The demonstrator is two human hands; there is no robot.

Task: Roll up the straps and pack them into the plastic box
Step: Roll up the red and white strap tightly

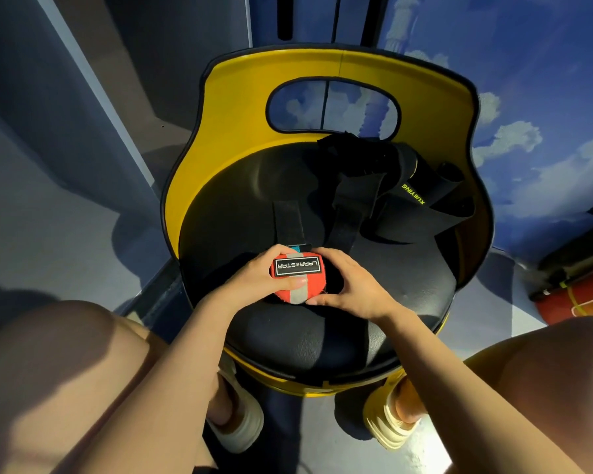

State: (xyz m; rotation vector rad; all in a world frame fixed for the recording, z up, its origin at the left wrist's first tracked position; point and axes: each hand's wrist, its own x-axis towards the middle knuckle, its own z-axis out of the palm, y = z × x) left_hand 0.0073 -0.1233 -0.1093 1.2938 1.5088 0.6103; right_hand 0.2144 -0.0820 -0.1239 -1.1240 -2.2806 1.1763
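We have the orange fabric strap roll (297, 280), with its grey stripe and a black LARA STAR label on top, held just above the front of the round black padded seat (322, 336) of a yellow-backed chair (233, 107). Our left hand (254, 280) cups the roll from its side, thumb pressed across the orange face below the label and fingers curled over the far edge; our right hand (350, 289) closes around the other side, fingers wrapped over the dark end and thumb tucked beneath. A short black tail (289, 222) with a sliver of blue runs away from the roll across the seat, so we judge the rolling nearly finished but not yet closed off. Further back lies a loose heap of black straps (391, 186), one marked XUEYING in yellow-green, not yet rolled. No plastic box shows anywhere in view, so we cannot tell where it sits. The likeliest failure, as we see it, is the coil springing loose if either grip eases before the tail is fastened, since only finger pressure holds it. The tail could also wind on crooked, and the seat's domed surface might let a released roll tumble to the floor.
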